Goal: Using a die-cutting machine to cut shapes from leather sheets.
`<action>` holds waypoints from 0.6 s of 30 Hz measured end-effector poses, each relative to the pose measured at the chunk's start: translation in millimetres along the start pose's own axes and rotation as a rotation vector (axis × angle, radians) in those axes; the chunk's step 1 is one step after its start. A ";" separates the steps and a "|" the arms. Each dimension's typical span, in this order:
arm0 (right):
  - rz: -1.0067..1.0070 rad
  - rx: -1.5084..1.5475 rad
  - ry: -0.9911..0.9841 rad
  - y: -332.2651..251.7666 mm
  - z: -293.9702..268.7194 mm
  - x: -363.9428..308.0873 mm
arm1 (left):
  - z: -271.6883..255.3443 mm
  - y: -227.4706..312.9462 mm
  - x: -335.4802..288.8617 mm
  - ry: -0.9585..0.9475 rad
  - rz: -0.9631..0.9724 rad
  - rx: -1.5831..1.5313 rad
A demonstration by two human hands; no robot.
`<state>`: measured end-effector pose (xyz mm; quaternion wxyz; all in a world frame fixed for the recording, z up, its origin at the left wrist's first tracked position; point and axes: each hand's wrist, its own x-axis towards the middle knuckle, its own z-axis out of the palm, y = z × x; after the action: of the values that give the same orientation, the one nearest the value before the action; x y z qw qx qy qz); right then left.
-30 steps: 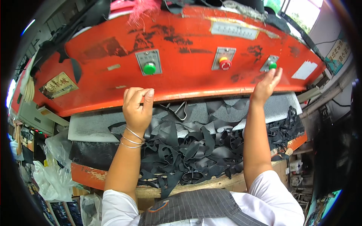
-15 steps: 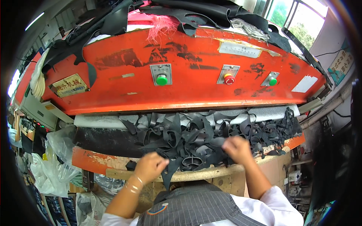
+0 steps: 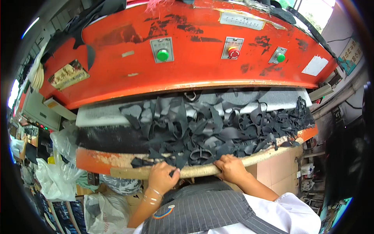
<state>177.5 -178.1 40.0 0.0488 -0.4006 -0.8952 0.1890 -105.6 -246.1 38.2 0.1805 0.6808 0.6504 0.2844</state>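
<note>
A heap of black leather scraps (image 3: 210, 128) lies across the bed of a red press. Along the bed's front runs a beige edge strip (image 3: 196, 170). My left hand (image 3: 161, 175) is closed over this strip, left of centre, with a small dark scrap showing by its thumb. My right hand (image 3: 231, 168) curls its fingers over the same strip, right of centre; its thumb is hidden. An oval metal cutting die (image 3: 200, 155) sits among the scraps between my hands, near the front edge. Farther back, a small curved metal piece (image 3: 191, 96) shows under the beam.
Above the bed spans the red press beam (image 3: 187, 74), with two green buttons (image 3: 163, 55) (image 3: 280, 57) and a red stop button (image 3: 233, 53). A pale grey board (image 3: 97, 116) lies at the back of the bed. Clear plastic bags (image 3: 54, 179) hang at left; a shelf (image 3: 311, 171) stands right.
Both hands have come down onto the front edge strip, the right one moving left and toward me, out of the scraps. My view has tipped lower, showing more beneath the beam.
</note>
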 end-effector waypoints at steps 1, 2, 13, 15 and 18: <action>0.014 -0.007 -0.128 2.0 -9.3 5.8 | -4.6 -3.0 3.0 -0.083 -0.019 0.033; -0.020 0.071 -0.235 10.1 -22.0 16.4 | -12.0 -5.9 11.3 -0.161 -0.059 -0.042; 0.263 0.244 0.288 60.2 -16.1 313.2 | 31.2 -95.7 232.6 0.105 -0.116 0.468; 0.281 0.165 0.172 68.2 -12.5 343.6 | 42.1 -109.6 245.4 0.122 -0.074 0.536; 0.140 0.377 0.234 100.0 -10.8 339.1 | 48.8 -127.3 244.6 0.208 0.019 0.473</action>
<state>21.3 135.3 -9.4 0.2131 -0.4648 -0.8024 0.3078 -176.8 13.0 -40.6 -0.0543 0.6774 0.7074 0.1943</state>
